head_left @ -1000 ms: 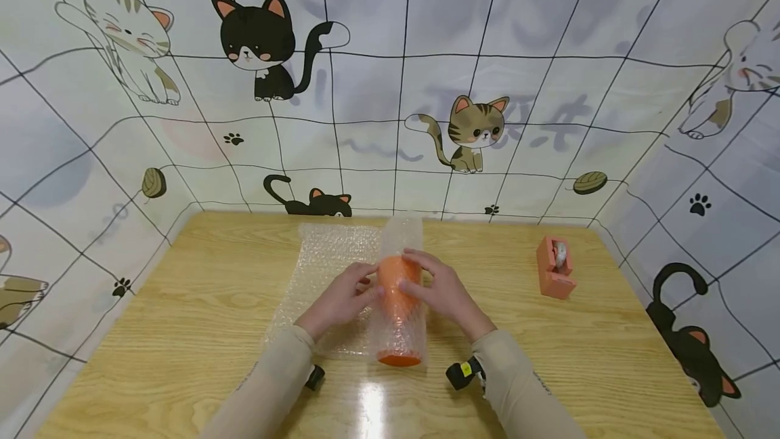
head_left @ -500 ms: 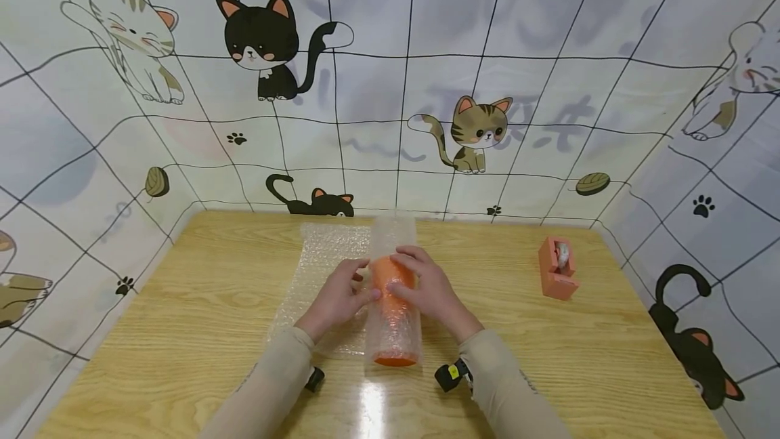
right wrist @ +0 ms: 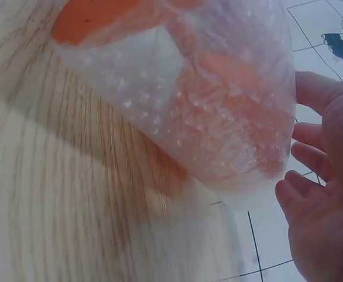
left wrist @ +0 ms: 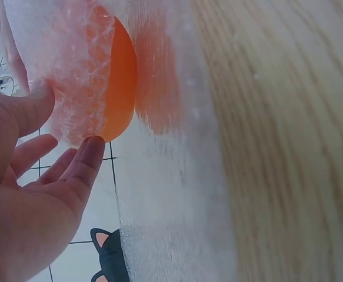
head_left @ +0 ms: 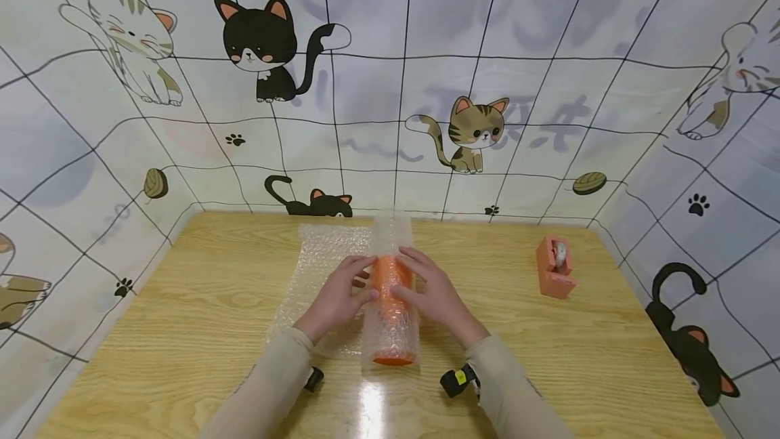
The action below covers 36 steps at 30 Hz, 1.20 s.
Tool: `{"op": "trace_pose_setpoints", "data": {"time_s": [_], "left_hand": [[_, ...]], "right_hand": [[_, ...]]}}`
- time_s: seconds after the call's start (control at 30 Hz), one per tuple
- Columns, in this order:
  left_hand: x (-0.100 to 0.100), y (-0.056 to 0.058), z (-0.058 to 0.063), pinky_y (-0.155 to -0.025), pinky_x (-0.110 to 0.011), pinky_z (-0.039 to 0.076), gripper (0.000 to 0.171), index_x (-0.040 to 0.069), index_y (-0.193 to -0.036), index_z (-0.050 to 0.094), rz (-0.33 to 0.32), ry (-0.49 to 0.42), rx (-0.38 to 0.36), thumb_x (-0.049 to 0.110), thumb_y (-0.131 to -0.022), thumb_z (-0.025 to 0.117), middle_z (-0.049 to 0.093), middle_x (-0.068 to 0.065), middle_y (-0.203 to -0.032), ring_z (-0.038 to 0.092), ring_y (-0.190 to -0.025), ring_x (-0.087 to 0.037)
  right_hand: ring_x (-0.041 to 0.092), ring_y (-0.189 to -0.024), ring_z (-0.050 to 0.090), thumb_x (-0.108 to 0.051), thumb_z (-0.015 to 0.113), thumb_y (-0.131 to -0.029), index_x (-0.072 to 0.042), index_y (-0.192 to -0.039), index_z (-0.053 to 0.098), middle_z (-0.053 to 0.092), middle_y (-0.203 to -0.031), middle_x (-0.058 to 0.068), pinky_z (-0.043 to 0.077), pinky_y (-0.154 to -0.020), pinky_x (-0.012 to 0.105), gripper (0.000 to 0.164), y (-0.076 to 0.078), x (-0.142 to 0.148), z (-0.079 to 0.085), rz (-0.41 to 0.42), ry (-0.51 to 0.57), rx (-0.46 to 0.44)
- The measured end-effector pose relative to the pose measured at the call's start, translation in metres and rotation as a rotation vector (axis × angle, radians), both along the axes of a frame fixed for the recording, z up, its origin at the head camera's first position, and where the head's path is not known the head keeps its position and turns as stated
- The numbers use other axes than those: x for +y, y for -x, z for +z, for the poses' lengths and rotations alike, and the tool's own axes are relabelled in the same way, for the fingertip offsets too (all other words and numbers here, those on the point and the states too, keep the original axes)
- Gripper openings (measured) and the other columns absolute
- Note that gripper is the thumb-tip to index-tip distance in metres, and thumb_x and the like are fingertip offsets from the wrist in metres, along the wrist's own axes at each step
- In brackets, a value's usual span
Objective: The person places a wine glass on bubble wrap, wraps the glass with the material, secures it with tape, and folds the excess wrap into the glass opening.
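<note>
An orange cylinder lies lengthwise on the table inside a roll of clear bubble wrap. Its flat orange end shows at the near end of the roll. My left hand holds the roll from the left, thumb and fingers against the wrap. From the right, my right hand curves its thumb and fingers over the roll. In the left wrist view the orange end stands out past the wrap's crinkled edge. The right wrist view shows the wrapped side beside the right fingers.
A flat stretch of bubble wrap spreads left of the roll, partly under the left hand. At the right of the wooden table stands a pink tape dispenser with a roll of tape. A cat-print cloth encloses the back and sides.
The wrapped cylinder has rolled slightly left onto the flat bubble wrap, covering more of it. My right hand has shifted left with it; the left hand has barely moved.
</note>
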<state>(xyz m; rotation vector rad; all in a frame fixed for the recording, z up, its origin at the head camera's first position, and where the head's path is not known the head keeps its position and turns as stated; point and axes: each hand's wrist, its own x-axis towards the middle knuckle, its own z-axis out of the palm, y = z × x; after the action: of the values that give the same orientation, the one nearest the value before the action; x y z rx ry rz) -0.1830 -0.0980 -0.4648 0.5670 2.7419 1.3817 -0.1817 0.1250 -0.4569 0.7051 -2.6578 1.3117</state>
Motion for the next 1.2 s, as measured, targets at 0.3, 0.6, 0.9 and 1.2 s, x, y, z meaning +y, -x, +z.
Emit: {"op": "trace_pose_setpoints", "data": {"time_s": [0.3, 0.6, 0.9, 1.2], "left_hand": [[0.001, 0.001, -0.002, -0.098, -0.042, 0.058, 0.061, 0.005, -0.15, 0.051, -0.032, -0.046, -0.016, 0.008, -0.094, 0.076, 0.05, -0.014, -0.145, 0.066, -0.115, -0.031], [0.002, 0.002, -0.003, -0.101, -0.042, 0.056, 0.08, 0.005, -0.154, 0.047, -0.095, -0.02, -0.016, 0.007, -0.084, 0.085, 0.047, -0.014, -0.148, 0.063, -0.118, -0.031], [0.006, 0.001, -0.001, -0.098, -0.044, 0.057, 0.078, 0.006, -0.147, 0.051, -0.054, 0.004, 0.0, 0.006, -0.079, 0.089, 0.05, -0.013, -0.139, 0.064, -0.115, -0.031], [0.006, 0.001, -0.004, -0.096, -0.042, 0.058, 0.076, 0.005, -0.14, 0.05, -0.007, 0.027, -0.019, 0.007, -0.077, 0.091, 0.051, -0.013, -0.135, 0.065, -0.113, -0.028]], "right_hand": [[0.044, -0.136, 0.05, -0.017, 0.074, -0.097, -0.008, -0.144, 0.059, 0.041, -0.157, 0.019, 0.048, -0.108, 0.057, 0.051, -0.002, 0.012, -0.006, -0.006, 0.112, -0.103], [0.043, -0.135, 0.052, -0.016, 0.074, -0.097, -0.008, -0.144, 0.059, 0.042, -0.157, 0.019, 0.051, -0.106, 0.054, 0.05, -0.001, 0.019, -0.01, -0.003, 0.127, -0.123], [0.041, -0.137, 0.05, -0.013, 0.068, -0.101, -0.003, -0.143, 0.06, 0.046, -0.155, 0.02, 0.05, -0.107, 0.055, 0.044, 0.0, 0.021, -0.011, 0.031, 0.172, -0.093], [0.041, -0.142, 0.046, -0.004, 0.06, -0.103, 0.0, -0.145, 0.056, 0.044, -0.158, 0.019, 0.048, -0.109, 0.055, 0.042, -0.001, 0.02, -0.01, 0.067, 0.183, -0.104]]}}
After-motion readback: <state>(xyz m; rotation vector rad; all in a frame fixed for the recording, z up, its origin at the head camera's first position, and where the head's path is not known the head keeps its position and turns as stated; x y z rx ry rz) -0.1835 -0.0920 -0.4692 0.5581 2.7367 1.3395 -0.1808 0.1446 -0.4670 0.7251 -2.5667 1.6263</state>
